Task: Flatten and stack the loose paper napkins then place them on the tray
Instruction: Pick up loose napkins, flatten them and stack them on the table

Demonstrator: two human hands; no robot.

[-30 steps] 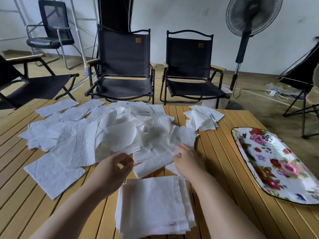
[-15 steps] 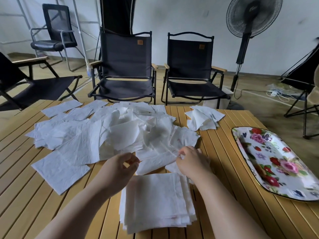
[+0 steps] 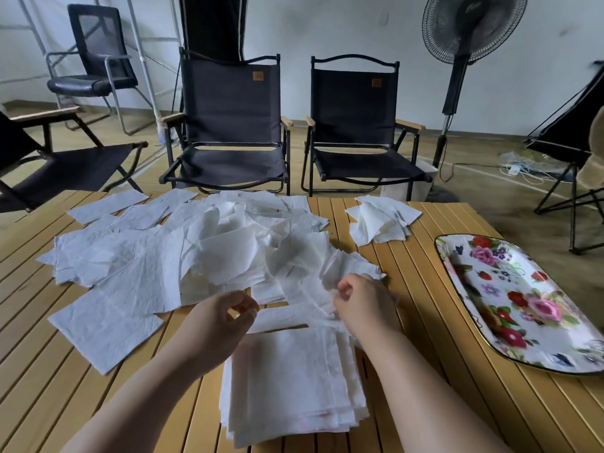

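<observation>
- Napkins come first: a loose heap of crumpled white paper napkins (image 3: 209,256) covers the middle and left of the slatted wooden tabletop (image 3: 434,403), reaching its far edge.
- Our right hand (image 3: 366,305) pinches a bunched white napkin (image 3: 343,273) at the heap's near right fringe, thumb and fingers curled on the paper.
- Our left hand (image 3: 215,322) hovers beside the heap's near side, fingers curled toward the thumb; we see no paper between them.
- Between our forearms, at the tabletop's near edge, lies the squared stack of flattened white napkins (image 3: 294,380), just nearer to us than both hands, so the pinched sheet need only come straight back.
- We judge that sheet too bunched to show a long axis; spreading it calls for both hands, and the left is near enough to take the opposite corner.
- Well apart to the right, along the tabletop's right edge, rests the flower-printed oblong tray (image 3: 523,305), its long axis running near to far; the right hand is nearer it, and the stack is not yet on it.
- A small clump of folded white napkins (image 3: 382,223) sits near the far edge, beyond the right hand.
</observation>
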